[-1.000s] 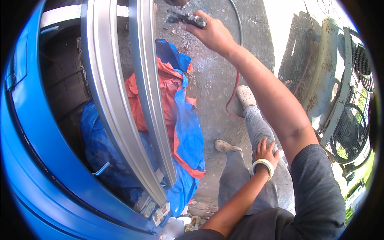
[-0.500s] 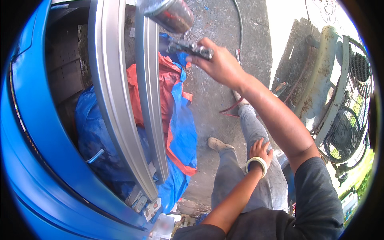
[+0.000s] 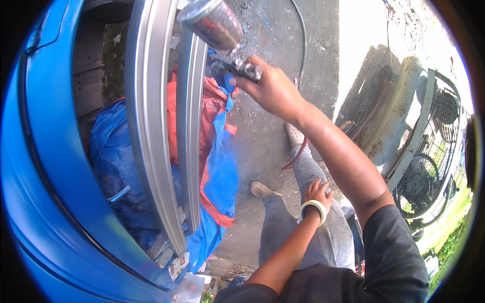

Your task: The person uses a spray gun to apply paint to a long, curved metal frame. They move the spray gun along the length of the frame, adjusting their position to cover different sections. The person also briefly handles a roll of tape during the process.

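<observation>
A: Where is the spray gun [image 3: 237, 65]?

B: Far in the scene, near the top middle. The right hand [image 3: 273, 91] is closed around its grip, arm stretched out. The metal cup [image 3: 212, 20] sits on top of the gun, tilted left, and the nozzle points left at the silver strips [image 3: 151, 126].

A: How close is it to them?

B: Just beside the right-hand strip; whether it touches cannot be told. The two long strips run side by side from far to near, leaning against the blue panel [image 3: 55, 202] on the left.

A: And the left hand [image 3: 318, 194]?

B: It rests on the person's knee, near and right of centre, fingers curled loosely on the grey trousers [image 3: 303, 237], holding nothing. A white band [image 3: 313, 208] is on the wrist.

A: What lies around?

B: A blue and orange tarp [image 3: 217, 166] is bunched under and right of the strips. A thin hose [image 3: 303, 45] runs over the concrete floor [image 3: 262, 136] on the far side. Two feet in light shoes stand on the floor. To the right stands a rusty pale machine [image 3: 409, 126] with a wire fan guard [image 3: 419, 187].
</observation>
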The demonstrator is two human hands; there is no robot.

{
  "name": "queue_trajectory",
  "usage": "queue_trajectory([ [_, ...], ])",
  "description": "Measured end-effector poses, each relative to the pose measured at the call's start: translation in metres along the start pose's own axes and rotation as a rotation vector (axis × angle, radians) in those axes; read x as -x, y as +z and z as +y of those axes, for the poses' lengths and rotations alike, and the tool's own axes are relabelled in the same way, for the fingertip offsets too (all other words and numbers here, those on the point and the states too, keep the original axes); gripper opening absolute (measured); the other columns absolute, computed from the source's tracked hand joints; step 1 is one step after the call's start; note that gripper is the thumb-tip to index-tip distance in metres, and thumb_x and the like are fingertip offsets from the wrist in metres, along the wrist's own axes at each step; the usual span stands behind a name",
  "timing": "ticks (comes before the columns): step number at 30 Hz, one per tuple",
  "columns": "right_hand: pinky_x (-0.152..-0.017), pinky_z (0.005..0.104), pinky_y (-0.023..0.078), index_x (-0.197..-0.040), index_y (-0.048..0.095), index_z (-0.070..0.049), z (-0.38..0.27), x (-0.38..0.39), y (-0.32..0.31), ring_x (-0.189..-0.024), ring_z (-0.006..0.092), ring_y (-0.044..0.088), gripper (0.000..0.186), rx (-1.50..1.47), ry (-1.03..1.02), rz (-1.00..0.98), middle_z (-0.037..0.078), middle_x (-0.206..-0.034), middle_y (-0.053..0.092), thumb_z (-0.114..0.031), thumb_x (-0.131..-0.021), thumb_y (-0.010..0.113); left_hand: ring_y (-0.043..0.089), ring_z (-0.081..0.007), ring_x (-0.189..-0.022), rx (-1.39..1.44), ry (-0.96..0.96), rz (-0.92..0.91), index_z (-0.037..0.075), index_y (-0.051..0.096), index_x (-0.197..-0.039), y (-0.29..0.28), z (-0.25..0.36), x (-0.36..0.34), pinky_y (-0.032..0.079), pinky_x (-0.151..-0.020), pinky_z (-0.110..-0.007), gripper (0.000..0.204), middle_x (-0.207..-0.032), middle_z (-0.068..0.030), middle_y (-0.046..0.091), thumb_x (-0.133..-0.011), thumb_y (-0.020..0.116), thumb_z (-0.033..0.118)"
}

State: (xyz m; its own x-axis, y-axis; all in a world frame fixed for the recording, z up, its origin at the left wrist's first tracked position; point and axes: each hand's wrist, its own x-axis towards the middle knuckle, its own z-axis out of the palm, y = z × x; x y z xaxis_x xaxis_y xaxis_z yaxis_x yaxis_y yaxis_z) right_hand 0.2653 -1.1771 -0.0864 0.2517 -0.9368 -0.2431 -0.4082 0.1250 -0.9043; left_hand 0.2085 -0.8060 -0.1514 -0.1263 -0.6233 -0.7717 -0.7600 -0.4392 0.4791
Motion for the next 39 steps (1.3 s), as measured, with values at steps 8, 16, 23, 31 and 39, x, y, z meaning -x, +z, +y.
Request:
queue_trajectory([
  [8, -0.09, 0.0551, 0.054, -0.13, 0.062, -0.006, -0.043, -0.159, -0.091, -0.112, 0.0498, 0.068, 0.044, 0.123, -0.197, 0.447, 0.029, -0.109, 0.074, -0.037, -0.099, 0.071, 0.047, -0.0365, -0.145, 0.086, 0.002, 0.06, 0.008, 0.065, -0.14, -0.015, 0.002, -0.032, 0.04, -0.12, -0.049, 0.051, -0.154, -0.0191, 0.054, -0.096, 0.07, 0.034],
  [16, -0.086, 0.0543, 0.053, -0.127, 0.066, -0.003, -0.077, -0.181, -0.105, -0.105, 0.0491, 0.07, 0.043, 0.173, -0.176, 0.508, 0.031, -0.105, 0.073, -0.038, -0.101, 0.068, 0.034, -0.0406, -0.155, 0.174, -0.016, -0.11, 0.0, 0.043, -0.158, -0.019, -0.017, 0.017, 0.029, -0.129, -0.047, 0.066, -0.167, -0.0259, 0.037, -0.106, 0.057, 0.04],
  [23, -0.093, 0.0564, 0.055, -0.129, 0.055, 0.001, -0.099, -0.079, -0.035, -0.108, 0.051, 0.07, 0.057, 0.198, 0.018, 0.262, 0.033, -0.109, 0.074, -0.046, -0.099, 0.069, 0.06, -0.0405, -0.131, 0.296, -0.176, 0.04, 0.003, 0.07, -0.128, -0.046, -0.103, 0.094, 0.046, -0.113, -0.048, 0.04, -0.135, -0.0229, 0.068, -0.102, 0.066, 0.032],
  [31, -0.091, 0.0553, 0.053, -0.129, 0.057, -0.003, -0.116, 0.098, 0.094, -0.111, 0.0514, 0.068, 0.051, -0.021, 0.256, 0.051, 0.032, -0.113, 0.073, -0.041, -0.099, 0.072, 0.06, -0.04, -0.131, 0.553, -0.483, 0.18, 0.003, 0.068, -0.132, 0.003, -0.266, 0.221, 0.047, -0.112, -0.047, 0.042, -0.136, -0.0249, 0.067, -0.099, 0.069, 0.03],
  [39, -0.086, 0.0562, 0.054, -0.117, 0.059, -0.005, -0.15, 0.258, 0.12, -0.102, 0.049, 0.071, 0.038, -0.036, 0.235, -0.23, 0.028, -0.1, 0.074, -0.038, -0.101, 0.07, 0.067, -0.0308, -0.128, 0.597, -0.567, 0.09, -0.004, 0.063, -0.137, 0.029, -0.318, 0.356, 0.05, -0.11, -0.039, 0.047, -0.136, -0.0224, 0.07, -0.103, 0.066, 0.027],
])
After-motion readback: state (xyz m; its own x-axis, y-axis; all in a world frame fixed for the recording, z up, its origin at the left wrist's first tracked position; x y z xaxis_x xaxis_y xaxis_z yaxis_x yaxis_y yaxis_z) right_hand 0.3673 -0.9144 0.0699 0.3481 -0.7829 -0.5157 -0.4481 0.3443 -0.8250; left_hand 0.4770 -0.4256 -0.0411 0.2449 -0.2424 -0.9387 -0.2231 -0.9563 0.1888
